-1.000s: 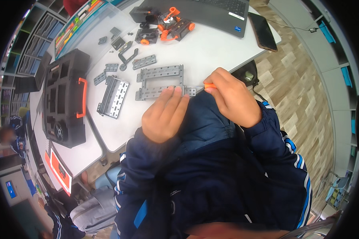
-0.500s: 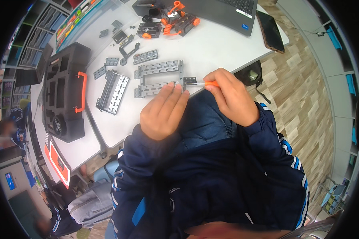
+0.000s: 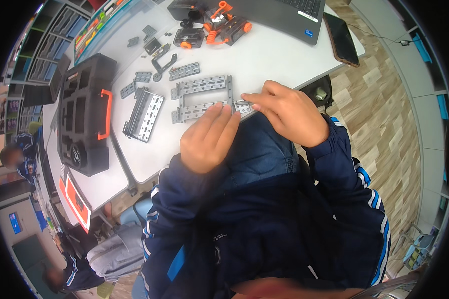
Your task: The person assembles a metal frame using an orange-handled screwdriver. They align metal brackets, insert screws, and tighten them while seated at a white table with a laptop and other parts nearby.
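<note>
A rectangular frame of grey perforated metal beams [image 3: 202, 84] lies flat near the table's front edge. My left hand [image 3: 210, 137] rests on its near beam with fingers stretched out and flat. At the frame's right side, a small perforated grey plate [image 3: 243, 107] sticks out. My right hand [image 3: 294, 113] is over this plate, index finger pointing along a thin metal screwdriver shaft [image 3: 239, 101] toward the frame's side. The screwdriver's orange handle is hidden beneath that hand.
Left of the frame lie a channel-shaped grey metal assembly [image 3: 143, 114] and loose perforated plates [image 3: 184, 71]. A black case with an orange handle [image 3: 105, 114] stands farther left. Behind are black and orange modules [image 3: 189, 38], a laptop [image 3: 284, 20] and a phone [image 3: 340, 40].
My right hand has shifted slightly left, toward the frame, and its index finger now extends forward. The screwdriver's orange handle no longer shows. My left hand stays on the near beam.
</note>
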Available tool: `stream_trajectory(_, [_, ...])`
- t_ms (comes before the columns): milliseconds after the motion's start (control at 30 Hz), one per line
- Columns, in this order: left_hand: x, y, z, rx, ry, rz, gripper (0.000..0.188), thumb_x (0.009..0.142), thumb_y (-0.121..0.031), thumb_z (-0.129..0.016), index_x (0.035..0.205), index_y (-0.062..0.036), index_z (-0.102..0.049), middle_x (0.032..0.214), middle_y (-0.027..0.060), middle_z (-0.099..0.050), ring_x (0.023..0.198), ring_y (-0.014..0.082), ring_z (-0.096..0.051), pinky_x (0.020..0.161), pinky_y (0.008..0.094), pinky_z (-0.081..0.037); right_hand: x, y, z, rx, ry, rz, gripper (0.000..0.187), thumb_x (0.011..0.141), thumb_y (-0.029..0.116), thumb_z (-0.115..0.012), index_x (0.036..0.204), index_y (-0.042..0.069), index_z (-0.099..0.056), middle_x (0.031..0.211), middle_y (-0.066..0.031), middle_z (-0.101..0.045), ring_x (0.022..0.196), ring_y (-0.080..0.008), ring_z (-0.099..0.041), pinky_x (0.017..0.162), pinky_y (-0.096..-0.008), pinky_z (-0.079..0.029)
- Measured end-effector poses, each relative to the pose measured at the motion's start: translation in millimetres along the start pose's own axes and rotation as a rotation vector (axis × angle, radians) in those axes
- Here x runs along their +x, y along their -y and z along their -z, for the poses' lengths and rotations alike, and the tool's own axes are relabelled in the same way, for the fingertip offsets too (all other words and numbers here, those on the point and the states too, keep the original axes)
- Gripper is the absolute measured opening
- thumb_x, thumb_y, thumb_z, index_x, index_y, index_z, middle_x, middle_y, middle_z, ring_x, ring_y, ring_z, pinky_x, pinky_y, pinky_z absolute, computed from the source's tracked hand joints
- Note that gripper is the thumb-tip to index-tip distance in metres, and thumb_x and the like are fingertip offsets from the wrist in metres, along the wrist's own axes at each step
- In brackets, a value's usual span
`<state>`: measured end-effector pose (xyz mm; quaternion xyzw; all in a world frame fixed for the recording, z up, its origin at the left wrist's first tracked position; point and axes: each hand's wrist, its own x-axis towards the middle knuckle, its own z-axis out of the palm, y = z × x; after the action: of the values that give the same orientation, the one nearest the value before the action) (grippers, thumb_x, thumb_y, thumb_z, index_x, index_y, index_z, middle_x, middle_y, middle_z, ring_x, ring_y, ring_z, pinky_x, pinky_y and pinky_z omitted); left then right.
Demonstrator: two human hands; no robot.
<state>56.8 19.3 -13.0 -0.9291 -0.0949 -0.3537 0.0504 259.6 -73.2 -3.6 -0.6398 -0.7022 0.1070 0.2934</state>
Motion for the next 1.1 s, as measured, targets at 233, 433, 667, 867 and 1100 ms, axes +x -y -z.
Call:
stream_trajectory(233, [-0.5, -0.8, 0.7, -0.005, -0.005, 0.044, 0.030, 0.070, 0.001, -0.067, 0.099, -0.0008, -0.074, 0.095, 0.0125, -0.074, 0.093, 0.0279, -0.073, 0.080, 0.0346, -0.061, -2.2, 6.8, -3.9, 0.014, -0.033, -0.065, 0.013, 0.095, 0.008, -0.061, 0.107, 0.005, -0.066, 0.092, -0.0122, -0.056, 0.076, -0.0336, -0.063, 0.067, -0.0411, -0.051])
stream_trajectory(433, [-0.5, 0.4, 3.3, -0.053, -0.014, 0.109, 0.030, 0.069, 0.003, -0.069, 0.099, -0.0011, -0.073, 0.092, 0.0107, -0.073, 0.087, 0.0266, -0.072, 0.079, 0.0338, -0.060, -1.0, 9.9, -12.5, 0.105, -0.167, -0.008, 0.007, 0.091, 0.006, -0.065, 0.097, 0.005, -0.061, 0.091, -0.0118, -0.054, 0.073, -0.0348, -0.064, 0.063, -0.0435, -0.049])
stream_trajectory(667, [-1.1, 6.5, -2.6, -0.127, -0.054, 0.218, 0.034, 0.074, -0.005, -0.071, 0.108, -0.0060, -0.072, 0.088, 0.0072, -0.068, 0.084, 0.0243, -0.067, 0.088, 0.0440, -0.056, 0.9, 11.7, -16.1, 0.113, -0.186, -0.012, 0.005, 0.091, 0.007, -0.066, 0.095, 0.005, -0.064, 0.092, -0.0102, -0.056, 0.073, -0.0333, -0.063, 0.063, -0.0421, -0.050])
stream_trajectory(867, [-0.4, 5.5, -0.6, -0.181, -0.008, 0.359, 0.051, 0.070, -0.003, -0.078, 0.120, -0.0065, -0.066, 0.092, 0.0075, -0.067, 0.093, 0.0263, -0.065, 0.102, 0.0499, -0.047, 1.8, 13.4, -16.1, 0.113, -0.179, -0.021, 0.005, 0.090, 0.007, -0.067, 0.095, 0.005, -0.065, 0.092, -0.0096, -0.056, 0.074, -0.0327, -0.063, 0.064, -0.0416, -0.050])
stream_trajectory(1100, [-4.4, 12.7, 16.1, -0.269, 0.103, 0.551, 0.068, 0.071, 0.003, -0.079, 0.134, -0.0049, -0.056, 0.103, 0.0108, -0.072, 0.100, 0.0303, -0.066, 0.097, 0.0428, -0.049, 2.3, 13.9, -17.3, 0.115, -0.160, -0.005, 0.006, 0.090, 0.006, -0.067, 0.094, 0.003, -0.064, 0.093, -0.0109, -0.056, 0.076, -0.0332, -0.063, 0.067, -0.0415, -0.050])
